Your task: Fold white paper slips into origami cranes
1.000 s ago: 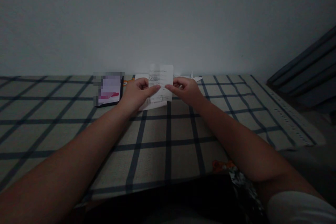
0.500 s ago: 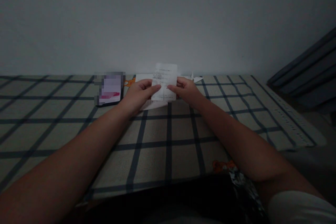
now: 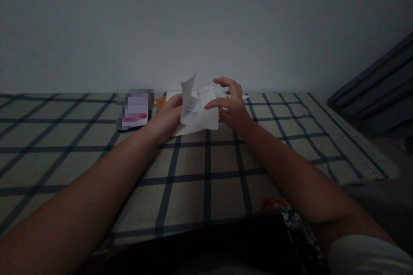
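A thin white printed leaflet (image 3: 209, 119) is held up over the table, its folds partly opened out. One flap stands up on the left side, and a smaller panel leans at the upper right. My left hand (image 3: 169, 116) grips the leaflet's left edge; its fingertips are hidden behind the paper. At the right edge, my right hand (image 3: 232, 105) has its fingers spread, with one fingertip in front of the small panel. Whether that fingertip touches the paper I cannot tell. Beneath both hands lie more white sheets (image 3: 190, 130).
A phone (image 3: 135, 109) with a lit, blurred screen lies left of my hands. The checked cloth (image 3: 190, 180) covers the table up to the wall (image 3: 206, 21). Crinkled shiny wrapping (image 3: 303, 232) is near my right forearm. A dark striped curtain (image 3: 380, 81) hangs at the right.
The leaflet went from a flat, folded slip pinched in both hands to partly unfolded, with a flap raised. My right hand has loosened its pinch and spread its fingers.
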